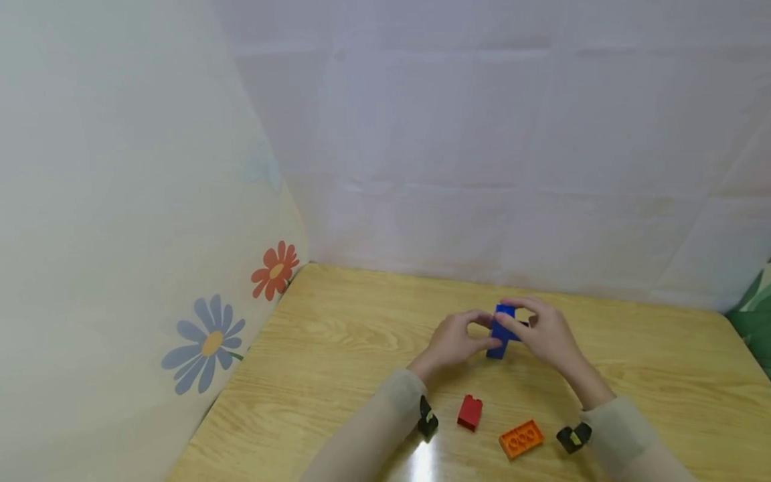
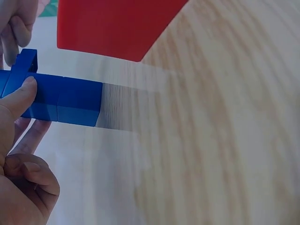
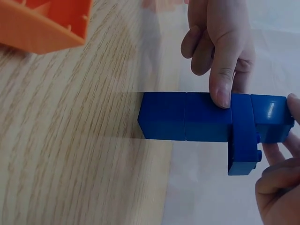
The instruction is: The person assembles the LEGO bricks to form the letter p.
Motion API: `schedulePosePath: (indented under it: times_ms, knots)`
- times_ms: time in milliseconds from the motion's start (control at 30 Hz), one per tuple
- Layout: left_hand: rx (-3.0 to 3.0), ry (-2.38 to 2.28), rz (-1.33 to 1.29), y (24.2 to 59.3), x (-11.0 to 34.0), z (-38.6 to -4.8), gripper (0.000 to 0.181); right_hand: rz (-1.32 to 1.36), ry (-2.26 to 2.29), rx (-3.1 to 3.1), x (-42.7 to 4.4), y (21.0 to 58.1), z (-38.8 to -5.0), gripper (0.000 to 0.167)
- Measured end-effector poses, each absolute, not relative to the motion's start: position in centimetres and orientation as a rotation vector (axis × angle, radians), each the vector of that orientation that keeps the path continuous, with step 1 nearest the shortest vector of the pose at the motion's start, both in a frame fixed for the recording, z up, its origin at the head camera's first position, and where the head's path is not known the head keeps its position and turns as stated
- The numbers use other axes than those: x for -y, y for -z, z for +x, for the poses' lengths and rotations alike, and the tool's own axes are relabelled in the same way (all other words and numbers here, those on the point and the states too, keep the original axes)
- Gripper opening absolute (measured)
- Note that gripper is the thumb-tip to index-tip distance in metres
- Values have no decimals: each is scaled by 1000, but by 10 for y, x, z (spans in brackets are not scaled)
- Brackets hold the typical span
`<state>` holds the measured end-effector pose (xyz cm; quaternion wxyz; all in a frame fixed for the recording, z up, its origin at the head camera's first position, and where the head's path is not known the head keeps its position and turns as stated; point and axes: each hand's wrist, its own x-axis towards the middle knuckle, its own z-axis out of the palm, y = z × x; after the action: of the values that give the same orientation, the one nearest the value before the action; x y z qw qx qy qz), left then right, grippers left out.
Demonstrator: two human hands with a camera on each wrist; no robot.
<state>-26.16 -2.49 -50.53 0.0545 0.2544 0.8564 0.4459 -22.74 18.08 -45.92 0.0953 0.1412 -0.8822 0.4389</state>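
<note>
Two hands hold one blue tower (image 3: 208,126) of bricks, which stands on the table (image 1: 361,321), toward its back edge; the left hand (image 1: 454,340) pinches it around the middle, thumb and fingers parted only by its thickness; the right hand (image 1: 551,335) has thumb and fingers closed upon the top brick (image 3: 271,112), with a similarly small gap. A side brick (image 3: 243,136) juts out toward the right edge (its bare studs show in the right wrist view); if a press comes down there, I judge, the joint may lever apart or the tower may tip, its foot being narrow; a weak left pinch would worsen this. The red brick (image 1: 470,413) and orange brick (image 1: 521,439) lie nearer the person; a forearm swinging inward could push them.
</note>
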Motion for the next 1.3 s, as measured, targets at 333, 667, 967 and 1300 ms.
schedulePosePath:
  times_ms: [333, 667, 967, 1300]
  knots:
    - [-2598, -1356, 754, 505, 23, -261, 44, 357, -1320, 2528, -186, 458, -215, 43]
    - [-2593, -1378, 747, 506, 22, -261, 43, 425, -1229, 2374, -189, 461, -192, 32]
    - [-2606, -1399, 766, 504, 21, -261, 44, 408, -1240, 2402, -184, 470, -171, 30]
    - [-2579, -1454, 737, 499, 20, -258, 48, 365, -1324, 2623, -169, 481, -151, 31]
